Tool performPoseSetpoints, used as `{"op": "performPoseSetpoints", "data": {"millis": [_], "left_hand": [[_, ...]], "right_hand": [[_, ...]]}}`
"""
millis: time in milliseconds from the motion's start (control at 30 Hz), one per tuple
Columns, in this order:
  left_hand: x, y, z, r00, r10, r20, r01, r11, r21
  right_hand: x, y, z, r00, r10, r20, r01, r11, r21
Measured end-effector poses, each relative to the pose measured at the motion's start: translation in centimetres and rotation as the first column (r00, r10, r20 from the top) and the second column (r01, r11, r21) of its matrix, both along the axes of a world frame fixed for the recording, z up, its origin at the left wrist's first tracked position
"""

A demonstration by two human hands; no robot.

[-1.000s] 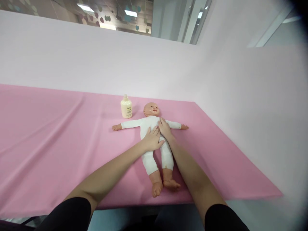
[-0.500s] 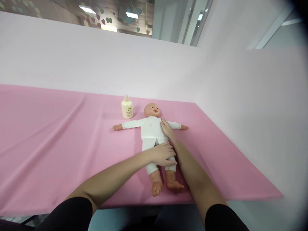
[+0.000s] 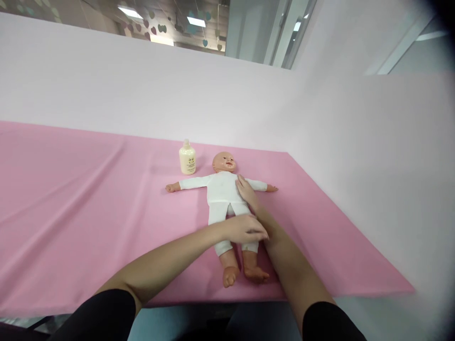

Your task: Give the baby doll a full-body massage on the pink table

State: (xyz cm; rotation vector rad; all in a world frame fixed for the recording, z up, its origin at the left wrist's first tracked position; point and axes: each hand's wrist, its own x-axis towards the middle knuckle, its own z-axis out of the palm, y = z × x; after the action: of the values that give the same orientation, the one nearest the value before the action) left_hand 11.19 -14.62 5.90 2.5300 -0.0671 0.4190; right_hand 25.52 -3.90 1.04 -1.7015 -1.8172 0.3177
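A baby doll [image 3: 222, 194] in a white suit lies on its back on the pink cloth [image 3: 88, 199], arms spread, feet toward me. My left hand [image 3: 245, 228] lies flat across the doll's thighs, fingers together and pointing right. My right hand [image 3: 246, 192] rests flat on the right side of the doll's chest, near its shoulder. Neither hand grips anything.
A small cream lotion bottle [image 3: 186, 158] stands upright just left of the doll's head. Pale pink walls [image 3: 355, 142] close in behind and to the right of the table. The cloth's front edge runs close to my body.
My left hand has slid down from the doll's belly to its thighs. My right hand has stayed on the chest. The doll's legs shifted slightly.
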Motion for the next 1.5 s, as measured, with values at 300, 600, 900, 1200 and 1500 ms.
{"op": "performPoseSetpoints", "data": {"millis": [300, 600, 900, 1200, 1500], "left_hand": [[-4.0, 8.5, -1.9, 0.675, 0.737, 0.049, -0.737, 0.676, -0.012], [-6.8, 12.3, -4.8, 0.564, 0.825, -0.047, -0.825, 0.565, 0.016], [-7.7, 13.8, -5.7, 0.474, 0.881, -0.006, -0.88, 0.474, 0.044], [-7.5, 14.0, -6.1, 0.441, 0.896, -0.043, -0.892, 0.443, 0.085], [-7.4, 14.3, -6.5, 0.442, 0.895, -0.049, -0.889, 0.445, 0.108]], "right_hand": [[-2.7, -1.7, 1.5, 0.949, -0.04, 0.314, 0.06, 0.997, -0.054], [-7.8, -5.7, 3.1, 0.863, 0.183, 0.47, -0.146, 0.983, -0.114], [-10.5, -9.2, 4.6, 0.794, 0.427, 0.432, -0.336, 0.901, -0.274], [-13.3, -13.5, 5.3, 0.426, 0.814, 0.394, -0.732, 0.566, -0.379], [-9.6, -8.7, 7.7, 0.509, 0.854, -0.108, -0.827, 0.45, -0.338]]}}
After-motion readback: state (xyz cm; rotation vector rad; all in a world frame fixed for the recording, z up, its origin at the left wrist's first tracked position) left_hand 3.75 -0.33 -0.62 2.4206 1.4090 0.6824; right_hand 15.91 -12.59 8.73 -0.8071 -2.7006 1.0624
